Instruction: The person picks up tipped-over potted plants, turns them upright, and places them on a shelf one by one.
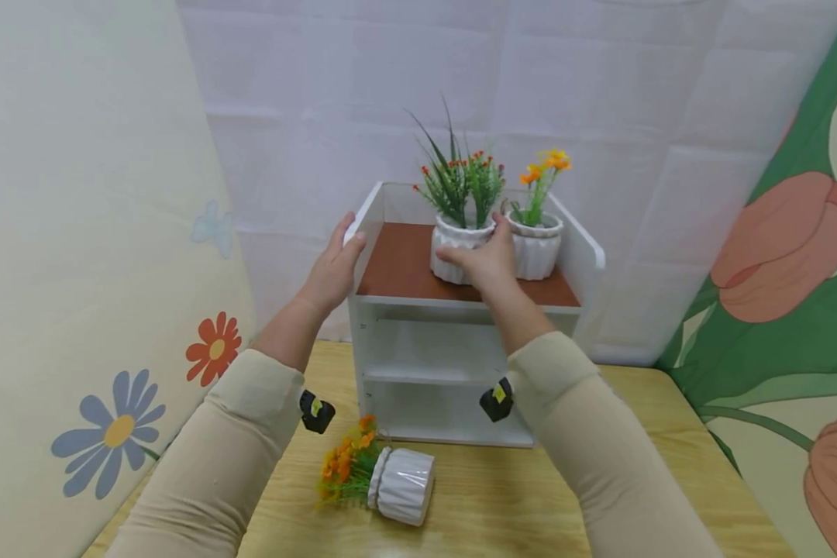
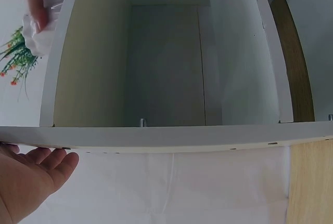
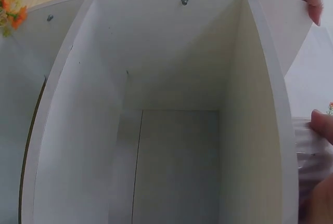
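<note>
My right hand (image 1: 491,260) grips a white ribbed flowerpot (image 1: 449,267) on the shelf's brown top, thumb across its front and fingers at its right side. Grass blades and small red flowers rise from this pot. My left hand (image 1: 331,271) holds the left side panel of the small white shelf (image 1: 425,341); its fingers (image 2: 52,164) lie along the outer face, with the thumb over the edge. Right beside the gripped pot stands a second white pot (image 1: 539,252) with orange flowers. A third flowerpot (image 1: 404,484), also orange-flowered, lies on its side before the shelf.
The shelf stands on a wooden table (image 1: 502,496) near a white cloth backdrop (image 1: 307,139). Raised side panels (image 1: 586,232) border its top. Two lower compartments (image 1: 432,349) face me. Flower-printed walls (image 1: 77,232) flank the table.
</note>
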Action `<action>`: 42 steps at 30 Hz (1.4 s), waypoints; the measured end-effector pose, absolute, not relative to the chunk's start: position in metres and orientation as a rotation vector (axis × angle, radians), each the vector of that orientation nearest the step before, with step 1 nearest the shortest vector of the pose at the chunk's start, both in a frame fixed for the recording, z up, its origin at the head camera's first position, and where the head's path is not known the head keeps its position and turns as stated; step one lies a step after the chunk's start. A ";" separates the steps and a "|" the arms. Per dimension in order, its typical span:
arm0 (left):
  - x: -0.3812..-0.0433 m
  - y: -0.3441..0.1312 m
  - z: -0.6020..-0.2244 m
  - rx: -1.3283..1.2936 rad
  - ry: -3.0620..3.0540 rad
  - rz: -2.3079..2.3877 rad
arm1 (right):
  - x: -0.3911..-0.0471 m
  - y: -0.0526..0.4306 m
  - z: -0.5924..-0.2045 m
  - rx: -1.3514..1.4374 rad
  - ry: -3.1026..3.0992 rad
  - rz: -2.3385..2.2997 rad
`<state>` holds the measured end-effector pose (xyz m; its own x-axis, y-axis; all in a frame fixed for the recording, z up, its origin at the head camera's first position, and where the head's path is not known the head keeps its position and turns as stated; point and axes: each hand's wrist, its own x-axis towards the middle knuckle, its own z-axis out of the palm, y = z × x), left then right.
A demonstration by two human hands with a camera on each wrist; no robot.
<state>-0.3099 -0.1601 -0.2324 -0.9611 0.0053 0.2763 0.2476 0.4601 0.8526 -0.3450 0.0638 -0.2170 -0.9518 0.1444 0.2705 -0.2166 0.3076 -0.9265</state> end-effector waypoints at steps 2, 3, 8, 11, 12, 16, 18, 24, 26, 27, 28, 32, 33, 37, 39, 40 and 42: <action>-0.310 -0.161 -0.232 -0.220 -2.478 -1.505 | -0.347 0.062 -0.217 0.053 -2.276 1.662; -0.310 -0.161 -0.233 -0.222 -2.477 -1.505 | -0.348 0.061 -0.217 0.046 -2.278 1.650; -0.311 -0.161 -0.233 -0.233 -2.472 -1.508 | -0.351 0.057 -0.218 0.018 -2.276 1.596; -0.311 -0.160 -0.233 -0.236 -2.472 -1.514 | -0.353 0.055 -0.219 0.011 -2.263 1.586; -0.311 -0.160 -0.233 -0.236 -2.473 -1.516 | -0.353 0.055 -0.220 0.009 -2.259 1.585; -0.312 -0.160 -0.233 -0.231 -2.472 -1.523 | -0.355 0.053 -0.220 0.001 -2.258 1.586; -0.313 -0.160 -0.233 -0.228 -2.470 -1.523 | -0.356 0.053 -0.221 -0.002 -2.255 1.590; -0.313 -0.160 -0.234 -0.231 -2.467 -1.520 | -0.359 0.051 -0.222 0.001 -2.232 1.606; -0.313 -0.160 -0.234 -0.232 -2.463 -1.519 | -0.360 0.050 -0.223 -0.003 -2.226 1.604; -0.313 -0.160 -0.233 -0.234 -2.460 -1.518 | -0.360 0.050 -0.223 -0.004 -2.221 1.604; -0.313 -0.160 -0.234 -0.236 -2.460 -1.520 | -0.360 0.049 -0.223 -0.006 -2.216 1.601; -0.313 -0.159 -0.234 -0.238 -2.455 -1.522 | -0.360 0.049 -0.224 -0.004 -2.196 1.598; -0.313 -0.159 -0.234 -0.242 -2.455 -1.523 | -0.359 0.049 -0.224 -0.006 -2.194 1.599; -0.313 -0.159 -0.233 -0.247 -2.454 -1.525 | -0.359 0.051 -0.224 -0.025 -2.197 1.609; -0.313 -0.158 -0.233 -0.247 -2.456 -1.525 | -0.359 0.051 -0.223 -0.033 -2.200 1.612; -0.313 -0.158 -0.233 -0.245 -2.455 -1.524 | -0.360 0.052 -0.223 -0.034 -2.200 1.615; -0.313 -0.158 -0.233 -0.245 -2.456 -1.519 | -0.360 0.052 -0.223 -0.033 -2.198 1.616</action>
